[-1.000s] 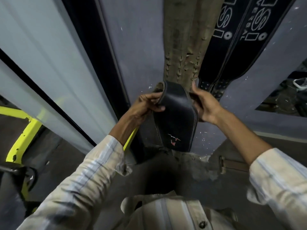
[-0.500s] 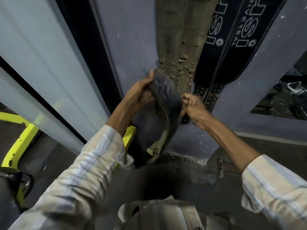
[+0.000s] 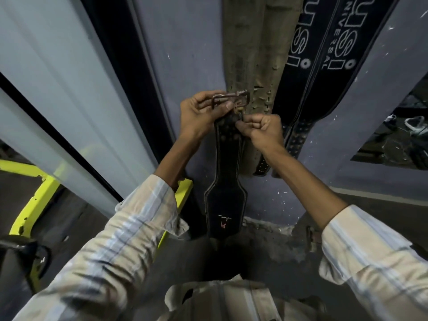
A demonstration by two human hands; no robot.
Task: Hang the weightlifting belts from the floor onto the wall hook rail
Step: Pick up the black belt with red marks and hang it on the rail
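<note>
Black leather weightlifting belt [image 3: 225, 181] with pale edge stitching hangs lengthwise in front of the grey-blue wall [image 3: 185, 54], narrow and studded with holes near the top, flaring to a wide padded panel below that carries a small white and red logo. Its rusty rectangular metal buckle [image 3: 230, 98] sits at the top end. The left hand [image 3: 201, 114] curls round the buckle frame, thumb pressed on the strap just under it. The right hand [image 3: 261, 129] pinches the strap's upper edge with curled fingers. Just behind hang a worn tan leather belt [image 3: 252, 54] and two black fabric belts with white lettering [image 3: 328, 54]. Yellow metal framing [image 3: 34, 200] stands lower left.
</note>
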